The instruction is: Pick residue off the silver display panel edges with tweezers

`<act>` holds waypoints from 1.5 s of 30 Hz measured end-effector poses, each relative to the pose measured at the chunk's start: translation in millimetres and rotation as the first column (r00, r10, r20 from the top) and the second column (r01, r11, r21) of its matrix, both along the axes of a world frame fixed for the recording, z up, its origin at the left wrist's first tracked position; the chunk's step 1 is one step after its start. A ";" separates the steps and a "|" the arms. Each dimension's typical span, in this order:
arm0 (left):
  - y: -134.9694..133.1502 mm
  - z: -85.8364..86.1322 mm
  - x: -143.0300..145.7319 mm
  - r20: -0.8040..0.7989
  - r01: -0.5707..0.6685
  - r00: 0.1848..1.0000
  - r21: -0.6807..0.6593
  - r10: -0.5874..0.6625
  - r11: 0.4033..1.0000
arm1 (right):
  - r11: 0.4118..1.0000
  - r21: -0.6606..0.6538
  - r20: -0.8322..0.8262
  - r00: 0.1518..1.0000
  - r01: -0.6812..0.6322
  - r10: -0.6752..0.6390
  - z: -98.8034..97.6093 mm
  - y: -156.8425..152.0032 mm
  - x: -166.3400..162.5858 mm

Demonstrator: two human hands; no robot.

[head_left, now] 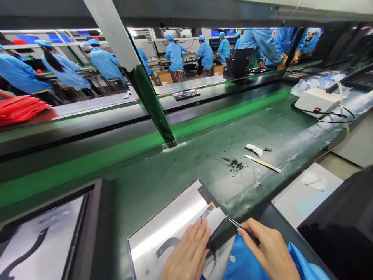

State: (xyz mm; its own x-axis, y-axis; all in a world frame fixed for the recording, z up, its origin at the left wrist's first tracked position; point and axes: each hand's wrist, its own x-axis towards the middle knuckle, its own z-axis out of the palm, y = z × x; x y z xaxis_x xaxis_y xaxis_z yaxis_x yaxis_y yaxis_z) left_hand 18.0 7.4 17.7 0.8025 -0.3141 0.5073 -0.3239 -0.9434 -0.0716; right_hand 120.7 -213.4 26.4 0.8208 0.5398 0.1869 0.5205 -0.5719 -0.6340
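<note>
A flat silvery panel [169,210], apparently a display panel, lies tilted at the near edge of the green bench. My left hand [188,251] rests flat on it with fingers stretched out, partly covering a dark flat cable [167,245]. Near the panel's right corner, my right hand [268,247] pinches a pair of tweezers [243,227]. The tweezers' tips meet the panel's edge beside a white strip [215,219]; whether they grip anything is too small to tell. A yellow-edged circuit piece [208,210] shows just beyond my left fingertips.
A black foam tray [100,229] at left holds another panel [43,233]. Black scraps [234,165], a yellow-handled knife [264,163] and white tissue [254,149] lie ahead. A slanted post [151,105] rises mid-bench. A white device [317,103] with cables stands right; co-workers sit beyond.
</note>
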 end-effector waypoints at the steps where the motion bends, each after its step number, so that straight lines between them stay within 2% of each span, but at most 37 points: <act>1: 0.2 0.3 0.1 0.000 -0.001 1.000 0.003 0.001 1.000 | 1.000 0.003 -0.006 1.000 -0.001 0.001 -0.6 0.0 -0.1; 10: 3.5 -1.2 -3.6 -0.044 0.000 0.999 0.038 0.002 0.999 | 0.999 -0.033 -0.100 0.995 -0.012 0.009 -3.8 -1.6 -2.3; 27: 1.8 -0.1 -3.1 -0.045 0.000 0.999 0.007 0.000 1.000 | 0.998 -0.062 -0.116 0.993 -0.020 0.013 -2.3 -1.5 -1.2; 30: 1.8 -0.5 -3.2 -0.061 0.004 0.998 0.006 -0.003 1.000 | 0.999 -0.045 -0.163 0.987 -0.009 0.001 1.1 0.3 -0.4; 33: 1.9 -0.8 -2.8 -0.050 0.007 0.999 0.002 -0.007 1.000 | 1.000 0.006 -0.278 0.960 0.031 -0.028 5.3 2.7 2.9; 36: 1.8 -2.3 -2.9 -0.052 0.001 0.999 -0.013 -0.002 1.000 | 0.994 0.064 -0.487 0.873 0.085 -0.044 4.2 4.6 8.1; 40: 1.4 -5.1 -3.8 -0.057 -0.003 0.998 0.020 0.005 1.000 | 0.966 0.168 -0.779 0.627 0.199 0.006 -5.2 6.9 14.1; 42: 1.1 -6.1 -4.3 -0.059 -0.007 0.998 0.023 0.008 1.000 | 0.948 0.196 -0.860 0.508 0.252 0.043 -7.0 8.3 16.4; 45: 0.8 -6.5 -4.9 -0.061 -0.011 0.998 -0.003 0.011 1.000 | 0.933 0.212 -0.918 0.385 0.290 0.089 -2.9 9.7 19.2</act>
State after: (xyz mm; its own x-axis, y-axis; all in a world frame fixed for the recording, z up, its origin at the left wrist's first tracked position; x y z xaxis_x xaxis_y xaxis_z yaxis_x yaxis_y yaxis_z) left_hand 13.1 8.2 11.2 0.8356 -0.3034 0.4580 -0.3172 -0.9471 -0.0487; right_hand 139.9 -203.7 23.5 0.6366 0.5114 -0.5772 -0.5206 -0.2671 -0.8109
